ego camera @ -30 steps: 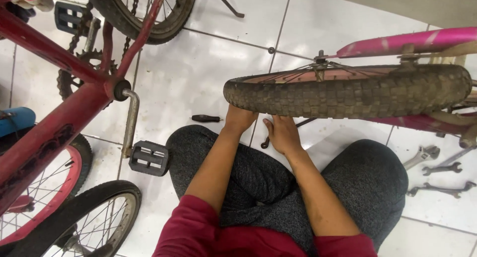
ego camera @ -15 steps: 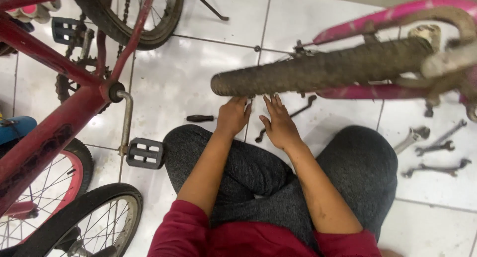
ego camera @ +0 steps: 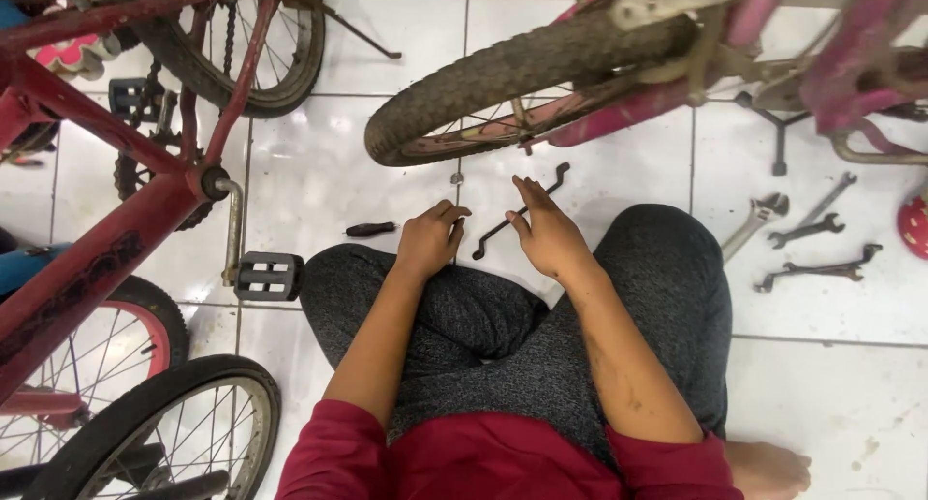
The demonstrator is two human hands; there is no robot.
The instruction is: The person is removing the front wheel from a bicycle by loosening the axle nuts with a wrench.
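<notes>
I sit cross-legged on white floor tiles in grey trousers and a red top. My left hand (ego camera: 428,237) is loosely curled over my left knee and holds nothing. My right hand (ego camera: 543,231) is open with fingers spread, just above a dark bent metal tool (ego camera: 522,210) that lies on the tile. In front of both hands a pink bicycle's knobbly wheel (ego camera: 503,79) hangs tilted, clear of my fingers. A small black-handled tool (ego camera: 370,229) lies left of my left hand.
A red bicycle frame (ego camera: 106,239) with crank and black pedal (ego camera: 268,276) stands at the left, more wheels (ego camera: 145,432) below it. Several wrenches (ego camera: 810,231) and a three-way socket wrench (ego camera: 776,132) lie on the tiles at the right.
The pink bicycle's wheel has swung up and away from my hands and now tilts. Both hands have let go of the tyre and dropped toward my knees.
</notes>
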